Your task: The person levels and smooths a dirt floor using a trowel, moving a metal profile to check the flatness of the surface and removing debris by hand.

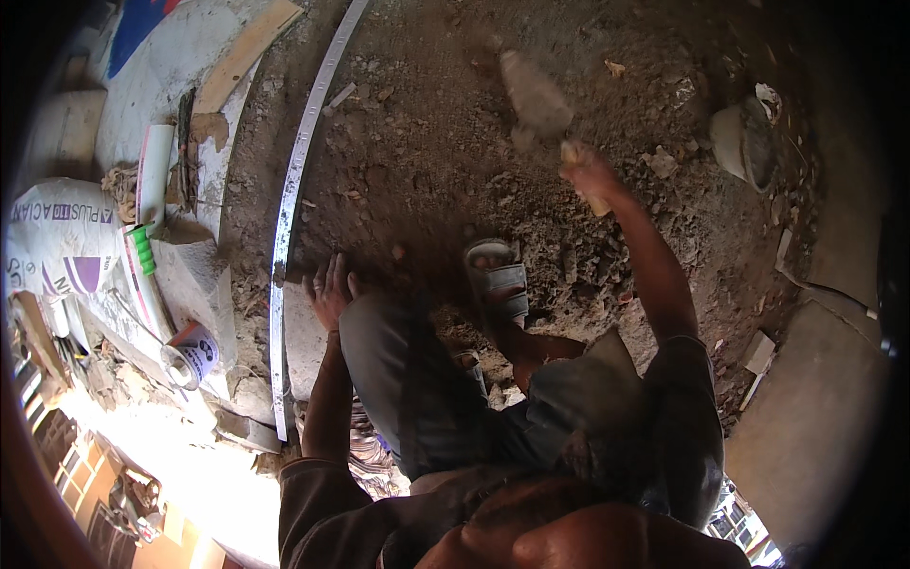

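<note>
My right hand (591, 176) is closed round the wooden handle of a trowel (536, 99), held over the dirt on the far right side. Its pale, pointed blade is smeared by motion and reaches away up and left; whether it touches the soil I cannot tell. My left hand (332, 290) rests low beside my knee with its fingers apart, holding nothing visible. Just left of that hand lies a long metal straightedge (301, 152), bent into a curve by the lens. Loose brown dirt (427, 152) spreads between both hands.
A sandalled foot (500, 284) stands on the dirt. At right sit a grey bowl (741, 144) and a concrete ledge (815, 379). On the left are a white pipe (154, 175), a printed plastic sack (62, 232), a can (194, 353) and a wooden board (242, 62).
</note>
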Motion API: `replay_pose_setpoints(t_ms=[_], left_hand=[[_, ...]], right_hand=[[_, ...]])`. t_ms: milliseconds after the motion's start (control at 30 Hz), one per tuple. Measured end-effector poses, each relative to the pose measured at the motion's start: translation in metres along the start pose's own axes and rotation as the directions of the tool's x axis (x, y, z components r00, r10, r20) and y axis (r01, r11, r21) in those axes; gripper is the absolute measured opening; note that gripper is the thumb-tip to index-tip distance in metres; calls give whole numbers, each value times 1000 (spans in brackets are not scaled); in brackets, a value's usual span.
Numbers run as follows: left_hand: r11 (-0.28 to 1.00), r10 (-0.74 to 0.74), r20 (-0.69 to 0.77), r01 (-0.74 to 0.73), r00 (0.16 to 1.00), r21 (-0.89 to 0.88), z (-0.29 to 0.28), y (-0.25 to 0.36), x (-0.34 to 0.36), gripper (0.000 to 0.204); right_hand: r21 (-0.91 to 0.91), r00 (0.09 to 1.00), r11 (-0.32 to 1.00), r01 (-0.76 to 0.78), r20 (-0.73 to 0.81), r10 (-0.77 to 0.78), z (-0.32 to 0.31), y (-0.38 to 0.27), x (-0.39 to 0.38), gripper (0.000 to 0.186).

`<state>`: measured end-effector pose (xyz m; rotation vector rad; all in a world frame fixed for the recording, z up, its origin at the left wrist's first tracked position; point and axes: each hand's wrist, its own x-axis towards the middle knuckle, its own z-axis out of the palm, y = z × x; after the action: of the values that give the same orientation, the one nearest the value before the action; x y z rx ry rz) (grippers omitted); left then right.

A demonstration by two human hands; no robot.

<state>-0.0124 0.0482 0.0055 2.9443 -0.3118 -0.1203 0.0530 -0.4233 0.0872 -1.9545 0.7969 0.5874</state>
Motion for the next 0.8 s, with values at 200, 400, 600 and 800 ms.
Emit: replay_pose_setpoints(t_ms=[200, 400, 600, 800], left_hand=[[1000, 10, -45, -11, 999, -21, 5, 4, 9, 41], [999, 5, -32, -6, 999, -46, 2, 9, 5, 41], [999, -10, -4, 10, 1000, -35, 3, 16, 10, 41], [998, -14, 3, 14, 1000, -56, 0, 19, 8, 41]], right_hand=[[-392, 954, 878, 274, -7, -301, 34, 34, 40, 40], [185, 971, 982, 37, -239, 8, -12, -34, 25, 41], [-686, 660, 524, 504, -86, -746, 33, 46, 55, 58], [218, 989, 972, 94, -129, -67, -29, -12, 44, 49]])
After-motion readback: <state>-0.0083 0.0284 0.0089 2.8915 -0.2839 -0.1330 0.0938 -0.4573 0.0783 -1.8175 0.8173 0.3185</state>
